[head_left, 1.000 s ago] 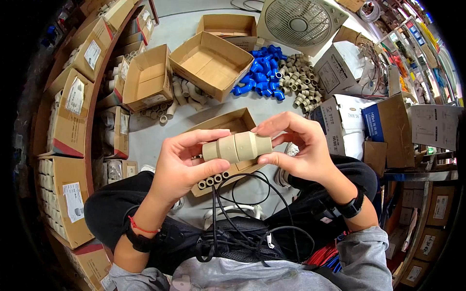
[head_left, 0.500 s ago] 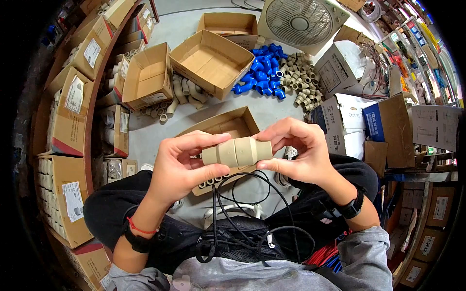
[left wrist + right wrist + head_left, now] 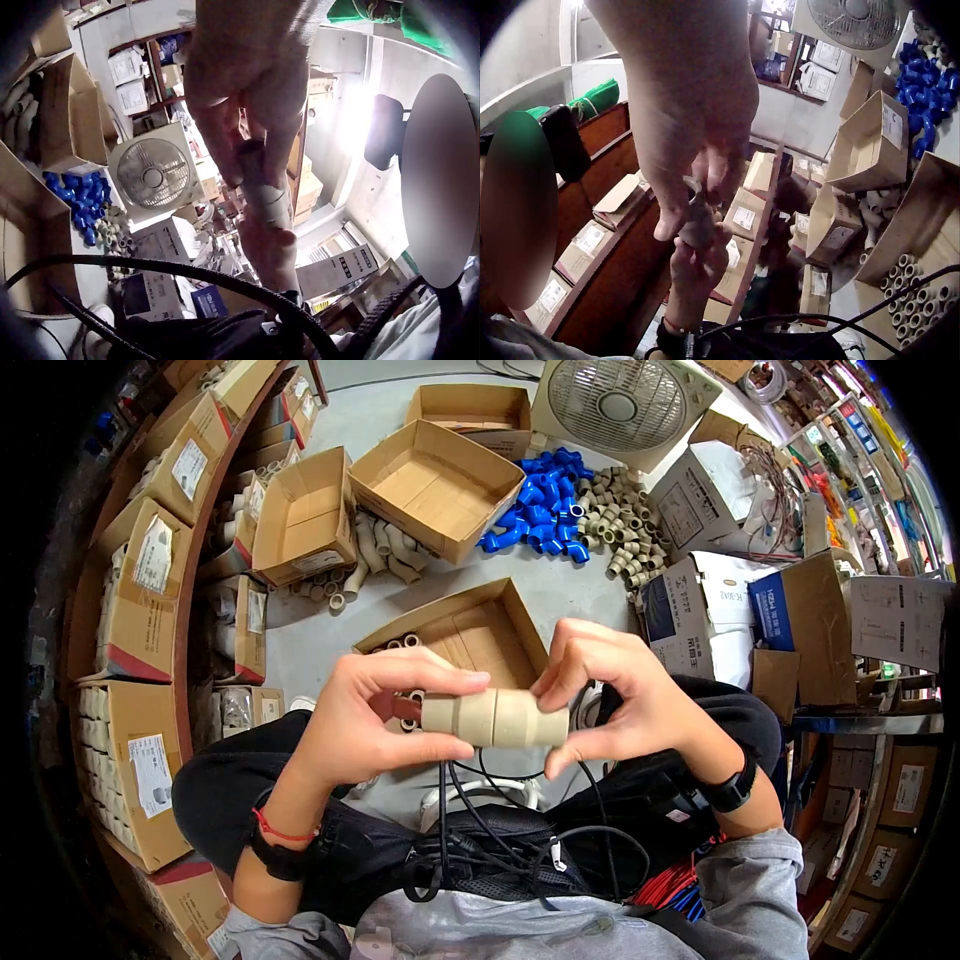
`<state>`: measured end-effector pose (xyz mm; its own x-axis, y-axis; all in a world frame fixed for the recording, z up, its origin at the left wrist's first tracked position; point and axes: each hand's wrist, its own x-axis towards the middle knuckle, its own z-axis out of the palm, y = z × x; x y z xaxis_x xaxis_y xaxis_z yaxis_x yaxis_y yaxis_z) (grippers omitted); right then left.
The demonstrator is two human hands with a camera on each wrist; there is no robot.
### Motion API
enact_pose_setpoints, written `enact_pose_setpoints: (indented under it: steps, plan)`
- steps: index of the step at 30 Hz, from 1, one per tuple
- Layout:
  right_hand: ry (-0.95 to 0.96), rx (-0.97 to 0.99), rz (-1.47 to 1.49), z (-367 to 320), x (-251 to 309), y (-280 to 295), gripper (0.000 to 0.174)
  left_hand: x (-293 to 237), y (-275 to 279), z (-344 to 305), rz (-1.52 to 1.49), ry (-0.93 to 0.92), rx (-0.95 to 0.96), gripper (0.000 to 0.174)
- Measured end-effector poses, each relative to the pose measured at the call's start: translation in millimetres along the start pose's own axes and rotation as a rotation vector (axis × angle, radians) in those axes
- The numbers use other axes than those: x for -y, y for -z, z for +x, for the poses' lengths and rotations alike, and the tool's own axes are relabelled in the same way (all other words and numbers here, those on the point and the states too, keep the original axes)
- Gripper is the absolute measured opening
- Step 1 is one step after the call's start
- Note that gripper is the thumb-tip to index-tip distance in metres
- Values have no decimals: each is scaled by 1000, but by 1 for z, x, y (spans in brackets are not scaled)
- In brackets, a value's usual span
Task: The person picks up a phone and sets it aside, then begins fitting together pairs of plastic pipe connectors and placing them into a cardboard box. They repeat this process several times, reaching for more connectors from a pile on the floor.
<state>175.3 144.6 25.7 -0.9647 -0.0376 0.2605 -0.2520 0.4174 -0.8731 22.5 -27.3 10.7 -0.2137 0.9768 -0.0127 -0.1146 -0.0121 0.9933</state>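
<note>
A beige pipe fitting (image 3: 478,718) with a seam round its middle lies nearly level between the hands; whether it is two pieces end to end, I cannot tell. My left hand (image 3: 375,710) grips its left end, fingers above and thumb below. Fingertips of my right hand (image 3: 620,695) touch the upper right side, while the right thumb stands a little off below. In the left wrist view the fitting (image 3: 264,196) shows beyond my left hand (image 3: 247,97). In the right wrist view my right hand (image 3: 694,127) partly covers the fitting (image 3: 697,225), its thumb apart.
Behind the hands an open carton (image 3: 490,625) holds several short beige pieces. Farther back are more cartons (image 3: 437,485), blue fittings (image 3: 540,510), small beige fittings (image 3: 625,525) and a fan (image 3: 617,408). Shelved boxes (image 3: 150,595) line the left; black cables (image 3: 600,820) loop across the lap.
Both hands and the fitting have come lower, towards the body. My right thumb has moved off the fitting, and more of the near carton and its beige pieces shows.
</note>
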Motion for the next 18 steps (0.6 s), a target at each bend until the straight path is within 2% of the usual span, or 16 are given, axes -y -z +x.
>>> enact_pose_setpoints:
  steps: [1, 4, 5, 6, 7, 8, 9, 10, 11, 15, 18]
  plan:
    - [-15, 75, -30, 0, 1, 2, 47, -1, 0, -1, -3, 12, 26, 45]
    - [-50, 113, 14, 1, 4, -3, 58, -1, -1, -2, -3, 30, 122, 43]
    - [-85, 144, 56, -1, 2, -5, 71, -1, -1, -1, 10, 27, 157, 41]
    - [-37, 135, 14, 0, 2, -7, 74, -1, 0, -1, 23, 24, 193, 40]
    - [10, 127, -29, 2, 3, -9, 77, 4, -2, -3, 63, 12, 178, 59]
    - [57, 118, -72, 3, 3, -9, 80, 6, -4, -3, 4, 8, 184, 66]
    - [-7, 179, -54, 2, 6, -9, 91, 8, -7, -3, -56, 5, 189, 74]
    - [12, 193, -88, 3, 7, -10, 87, 8, -8, -3, -116, 2, 193, 81]
    - [31, 208, -122, 6, 8, -12, 84, 7, -5, -2, -28, 56, 261, 94]
    - [51, 253, -189, 6, 6, -17, 85, 2, -8, 0, -83, 131, 266, 94]
    - [66, 200, -209, 6, 7, -19, 90, 4, -11, 1, -150, 101, 226, 91]
